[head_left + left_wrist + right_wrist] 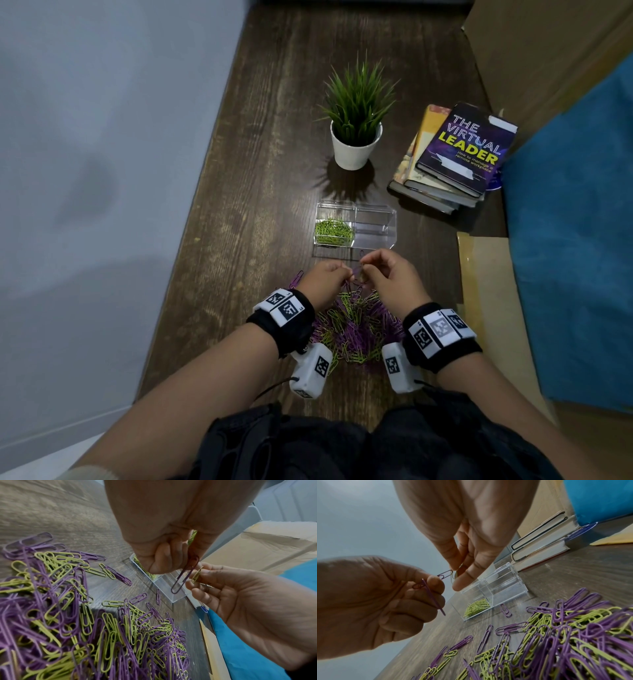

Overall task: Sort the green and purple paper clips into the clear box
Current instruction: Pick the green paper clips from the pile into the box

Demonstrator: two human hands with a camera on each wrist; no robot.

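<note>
Two hands pinch clips: left hand dangles a purple clip lengthwise downward; right hand pinches a green clip.

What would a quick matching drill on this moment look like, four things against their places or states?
Things:
1. left hand
2. right hand
3. clear box, left compartment
4. clear box, right compartment

States:
A. holds green clips
B. pinches a purple clip
C. holds no clips
D. pinches a green clip

Pairs: 1-B, 2-D, 3-A, 4-C
</note>
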